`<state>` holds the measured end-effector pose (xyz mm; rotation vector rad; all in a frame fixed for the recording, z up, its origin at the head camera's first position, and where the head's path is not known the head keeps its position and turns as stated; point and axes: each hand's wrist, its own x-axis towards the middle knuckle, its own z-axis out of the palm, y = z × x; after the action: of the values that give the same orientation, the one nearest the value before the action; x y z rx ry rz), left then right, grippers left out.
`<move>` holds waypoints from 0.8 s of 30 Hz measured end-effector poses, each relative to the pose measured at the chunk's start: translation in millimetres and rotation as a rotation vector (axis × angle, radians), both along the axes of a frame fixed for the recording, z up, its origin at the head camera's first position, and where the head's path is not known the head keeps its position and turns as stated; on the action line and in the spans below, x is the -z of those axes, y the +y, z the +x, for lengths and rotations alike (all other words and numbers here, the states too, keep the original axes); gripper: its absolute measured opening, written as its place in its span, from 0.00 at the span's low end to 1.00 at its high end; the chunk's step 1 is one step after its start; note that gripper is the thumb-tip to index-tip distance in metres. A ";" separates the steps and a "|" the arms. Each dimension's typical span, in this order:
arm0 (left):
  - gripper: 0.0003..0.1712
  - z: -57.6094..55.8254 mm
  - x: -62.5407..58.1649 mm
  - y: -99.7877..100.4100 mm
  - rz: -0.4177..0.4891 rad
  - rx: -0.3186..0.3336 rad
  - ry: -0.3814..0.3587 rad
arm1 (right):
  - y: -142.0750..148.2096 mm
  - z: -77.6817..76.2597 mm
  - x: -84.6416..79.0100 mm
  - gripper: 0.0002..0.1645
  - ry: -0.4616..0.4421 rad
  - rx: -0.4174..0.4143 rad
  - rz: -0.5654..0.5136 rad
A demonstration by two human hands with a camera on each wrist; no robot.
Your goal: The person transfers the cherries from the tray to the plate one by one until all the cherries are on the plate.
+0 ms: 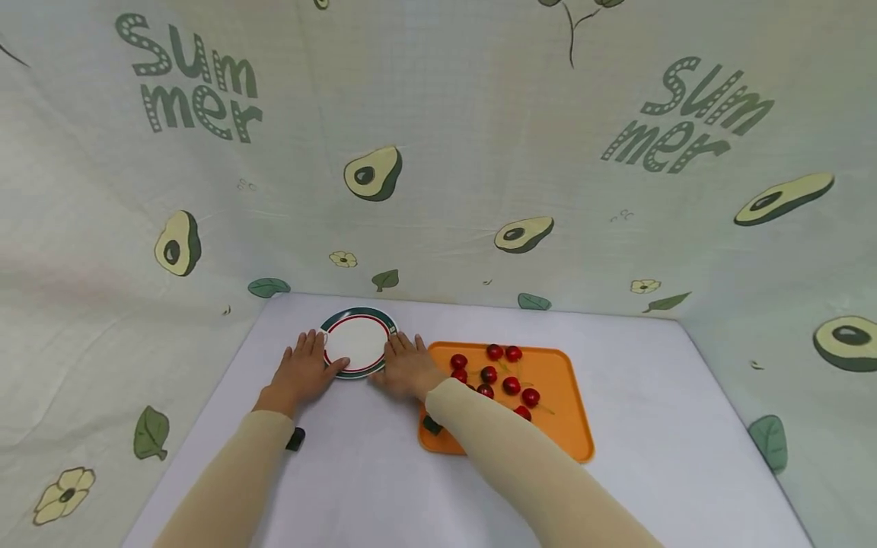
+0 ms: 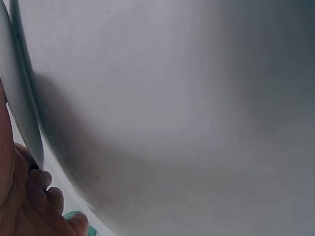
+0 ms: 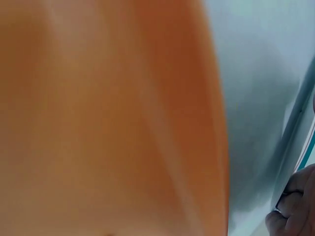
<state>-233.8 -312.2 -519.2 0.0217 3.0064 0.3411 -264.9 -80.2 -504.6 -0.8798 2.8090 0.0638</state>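
Observation:
A round white plate (image 1: pixel 357 342) with a green rim and a thin red inner ring is at the back left of the table. My left hand (image 1: pixel 301 371) holds its left edge, the thumb lying over the near rim and the fingers along the side. On the opposite edge, my right hand (image 1: pixel 409 368) grips the rim. Fingers (image 2: pixel 54 196) tuck in by the plate's edge in the left wrist view. Curled fingers (image 3: pixel 295 206) also show beside the rim in the right wrist view. My right forearm crosses over an orange tray (image 1: pixel 565 403) and hides part of it.
Several dark red cherries (image 1: pixel 511 386), some with stems, lie in the orange tray. White covering spreads over the table (image 1: pixel 651 411). A cloth backdrop (image 1: pixel 452 190) printed with avocados and leaves rises behind the table and at both sides.

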 end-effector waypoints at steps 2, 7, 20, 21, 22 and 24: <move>0.53 5.4 -2.0 1.8 -0.004 0.015 0.013 | 4.1 5.6 0.1 0.51 0.012 -0.021 0.011; 0.53 22.1 -3.5 4.3 0.001 0.046 0.018 | 15.3 25.6 -1.8 0.51 0.035 -0.075 0.053; 0.53 69.0 4.3 17.0 -0.009 0.122 0.066 | 56.3 86.1 4.0 0.49 0.135 -0.194 0.046; 0.53 71.3 4.9 18.6 -0.006 0.126 0.070 | 59.3 89.5 4.2 0.48 0.145 -0.202 0.048; 0.53 73.3 5.6 20.1 -0.003 0.127 0.071 | 61.9 92.4 4.5 0.48 0.154 -0.208 0.051; 0.54 77.3 6.8 23.0 0.001 0.127 0.065 | 66.7 97.6 5.0 0.48 0.161 -0.215 0.048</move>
<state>-156.6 -289.3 -525.9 0.2269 3.0493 0.3343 -167.3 -13.5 -509.6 -1.2129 2.8311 0.2431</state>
